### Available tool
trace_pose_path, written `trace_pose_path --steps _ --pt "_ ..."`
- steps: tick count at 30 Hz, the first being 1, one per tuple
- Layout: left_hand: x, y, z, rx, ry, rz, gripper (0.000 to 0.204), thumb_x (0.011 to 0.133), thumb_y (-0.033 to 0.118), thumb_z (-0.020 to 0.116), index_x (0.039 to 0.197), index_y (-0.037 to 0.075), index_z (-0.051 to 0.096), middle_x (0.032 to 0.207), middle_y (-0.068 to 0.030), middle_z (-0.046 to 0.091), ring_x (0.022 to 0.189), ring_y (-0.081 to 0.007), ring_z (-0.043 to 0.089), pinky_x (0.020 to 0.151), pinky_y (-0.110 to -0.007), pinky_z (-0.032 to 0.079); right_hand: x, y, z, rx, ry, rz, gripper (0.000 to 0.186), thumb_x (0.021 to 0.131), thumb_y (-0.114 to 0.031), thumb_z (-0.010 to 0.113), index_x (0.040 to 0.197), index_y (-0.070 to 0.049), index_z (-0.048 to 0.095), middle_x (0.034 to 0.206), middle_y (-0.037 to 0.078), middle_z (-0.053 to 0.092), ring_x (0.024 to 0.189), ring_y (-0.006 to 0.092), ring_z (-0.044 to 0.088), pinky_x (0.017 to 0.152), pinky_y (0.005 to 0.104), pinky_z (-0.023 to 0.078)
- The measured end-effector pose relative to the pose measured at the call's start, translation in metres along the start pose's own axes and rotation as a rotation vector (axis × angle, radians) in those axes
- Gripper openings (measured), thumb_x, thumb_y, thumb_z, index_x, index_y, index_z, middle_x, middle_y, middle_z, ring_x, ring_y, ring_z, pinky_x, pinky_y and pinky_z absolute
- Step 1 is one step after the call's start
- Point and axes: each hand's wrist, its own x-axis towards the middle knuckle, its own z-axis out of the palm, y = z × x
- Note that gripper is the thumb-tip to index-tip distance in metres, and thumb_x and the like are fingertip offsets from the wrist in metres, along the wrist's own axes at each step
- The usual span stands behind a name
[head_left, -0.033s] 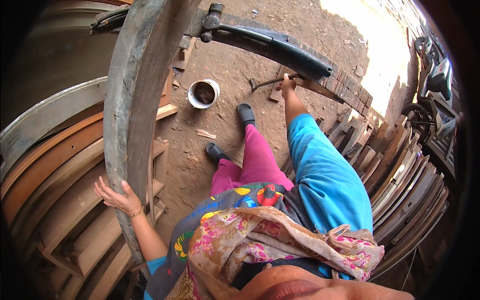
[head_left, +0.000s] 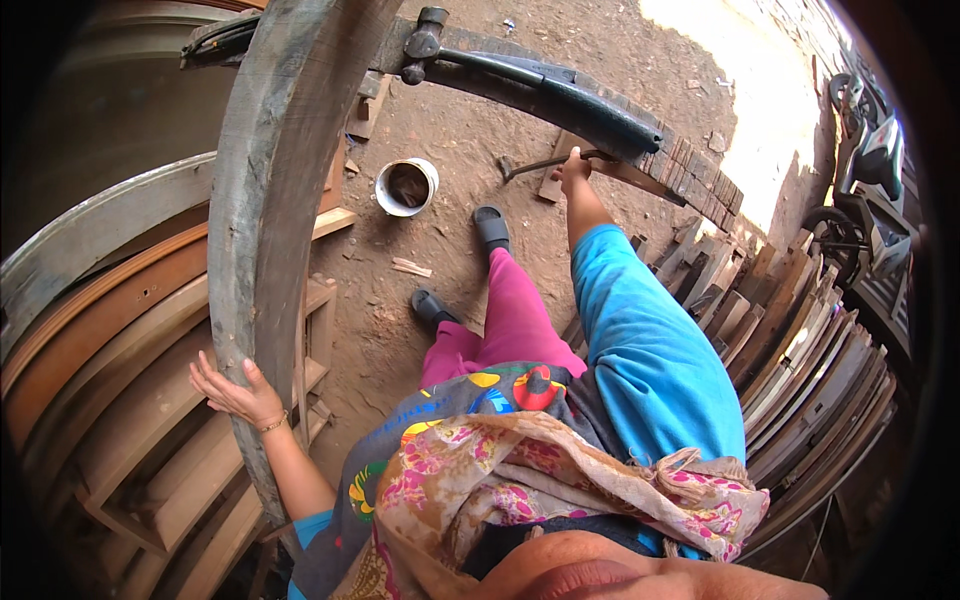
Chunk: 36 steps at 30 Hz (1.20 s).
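My left hand is open, its fingers spread, beside a long weathered grey wooden board that rises from my left side. Its thumb side lies against the board. My right hand reaches forward, closed round a thin dark metal bar with a hooked end. Part of the bar is hidden by the hand and the bench edge. Just beyond it, a ball-peen hammer with a dark handle lies on a narrow work beam. A black angular metal piece sits along the beam.
A white bucket with something brown inside stands on the dirt floor. Wooden frames are stacked at left, and several upright boards lean at right. A motorcycle is at far right. Wood scraps lie near my feet.
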Motion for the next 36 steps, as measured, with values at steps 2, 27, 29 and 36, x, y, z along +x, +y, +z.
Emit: trace_pose_path --steps 2,27,29,36 --pt "0.0 0.005 0.001 0.017 -0.001 -0.001 0.075 0.084 0.064 0.045 0.138 0.012 0.039 0.143 -0.0178 0.032 0.136 -0.0378 0.024 0.103 -0.061 0.019 0.003 -0.002 -0.006 -0.009 -0.022 0.177 0.046 0.094 -0.034 0.044 0.127 -0.003 0.04 0.115 0.02 0.052 0.09 0.033 0.06 0.064 0.0495 0.056" --pt "0.005 0.013 0.005 -0.021 0.059 -0.122 0.096 0.067 0.074 0.057 0.141 0.018 0.035 0.148 -0.0198 0.021 0.14 -0.0414 0.01 0.102 -0.071 0.009 -0.373 -0.394 0.011 -1.182 -0.115 -1.465 0.099 0.062 -0.058 0.073 0.144 -0.022 0.03 0.13 0.02 0.046 0.123 0.0362 0.043 0.1 0.0582 0.031" --pt "0.001 0.013 0.003 -0.014 0.054 -0.13 0.096 0.067 0.075 0.057 0.142 0.019 0.034 0.148 -0.0196 0.021 0.14 -0.0415 0.01 0.102 -0.071 0.009 -0.391 -0.352 -0.038 -1.18 -0.125 -1.375 0.1 0.061 -0.056 0.072 0.144 -0.021 0.029 0.126 0.02 0.047 0.123 0.0337 0.042 0.101 0.0553 0.031" --pt "-0.001 0.015 -0.002 0.022 0.056 -0.089 0.09 0.071 0.073 0.055 0.14 0.019 0.036 0.149 -0.0198 0.019 0.14 -0.041 0.01 0.101 -0.072 0.009 -0.346 -0.182 -0.216 -0.792 0.219 -0.906 0.107 0.056 -0.054 0.078 0.144 -0.02 0.029 0.123 0.015 0.047 0.116 0.0285 0.04 0.094 0.0436 0.033"
